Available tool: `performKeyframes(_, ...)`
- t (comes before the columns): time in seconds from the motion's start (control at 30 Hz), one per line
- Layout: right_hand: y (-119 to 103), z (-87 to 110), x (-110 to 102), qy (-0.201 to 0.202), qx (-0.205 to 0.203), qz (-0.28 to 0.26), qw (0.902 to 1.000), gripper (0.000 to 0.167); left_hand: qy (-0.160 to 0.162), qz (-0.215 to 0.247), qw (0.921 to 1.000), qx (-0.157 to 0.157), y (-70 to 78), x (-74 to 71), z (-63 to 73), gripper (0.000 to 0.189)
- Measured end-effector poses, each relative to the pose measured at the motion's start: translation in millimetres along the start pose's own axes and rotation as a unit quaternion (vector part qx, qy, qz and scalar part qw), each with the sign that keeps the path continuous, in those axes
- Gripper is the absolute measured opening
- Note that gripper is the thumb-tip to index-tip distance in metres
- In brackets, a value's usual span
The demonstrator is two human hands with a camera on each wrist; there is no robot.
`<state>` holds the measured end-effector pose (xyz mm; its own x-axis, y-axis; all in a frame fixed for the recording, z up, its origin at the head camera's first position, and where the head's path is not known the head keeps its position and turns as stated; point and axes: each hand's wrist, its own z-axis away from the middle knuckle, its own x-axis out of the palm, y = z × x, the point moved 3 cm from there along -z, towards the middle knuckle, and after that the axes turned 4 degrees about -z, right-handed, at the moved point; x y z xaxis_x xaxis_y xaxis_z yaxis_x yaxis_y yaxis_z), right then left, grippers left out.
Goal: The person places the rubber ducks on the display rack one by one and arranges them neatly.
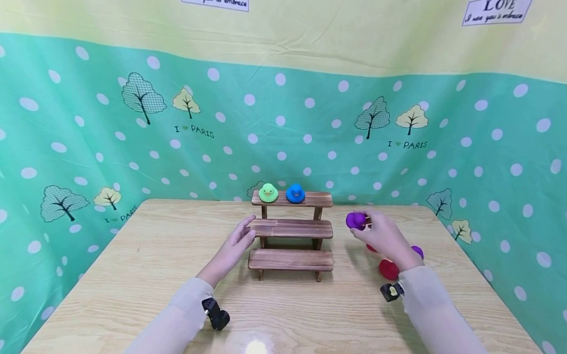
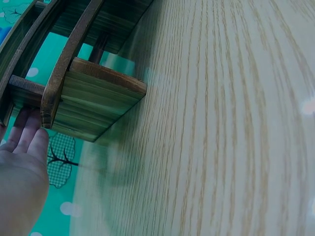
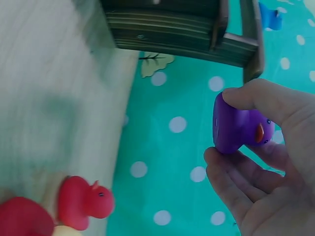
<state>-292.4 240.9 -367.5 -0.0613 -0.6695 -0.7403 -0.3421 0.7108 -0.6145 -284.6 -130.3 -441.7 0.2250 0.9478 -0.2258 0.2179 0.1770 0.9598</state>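
Observation:
A purple rubber duck [image 3: 231,123] is pinched between the thumb and fingers of my right hand [image 1: 383,237], held up to the right of a three-step wooden shelf [image 1: 290,259]. My left hand [image 1: 230,248] reaches to the left end of the shelf's middle step, its fingers extended and fingertips right at the edge. In the left wrist view those fingers [image 2: 30,140] lie beside the shelf's side. On the top step sit a green duck [image 1: 268,192] and a blue duck [image 1: 295,193], side by side.
Under and beside my right forearm are a red duck [image 1: 388,270] and another purple thing [image 1: 417,251], partly covered by the arm. A smaller red duck [image 3: 81,201] shows in the right wrist view. A dotted green cloth [image 1: 210,115] hangs behind the wooden table [image 1: 166,246].

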Motion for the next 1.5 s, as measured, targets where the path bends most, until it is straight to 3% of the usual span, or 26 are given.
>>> performKeyframes(0.4,-28,-11.0,-12,0.053,-0.051,-0.001,0.9973,0.048,0.003,-0.003,1.0,-0.002,-0.3,-0.2,-0.1,0.055)
performKeyframes(0.73,-43,-20.6,-11,0.082,-0.061,-0.006,0.9947,0.046,0.004,-0.004,1.0,-0.002,0.5,-0.9,0.1,0.055)
performKeyframes(1.5,-61,-48.4,26,0.127,-0.057,-0.061,0.9884,0.05,0.003,-0.003,1.0,-0.002,1.1,-0.2,0.6,0.055)
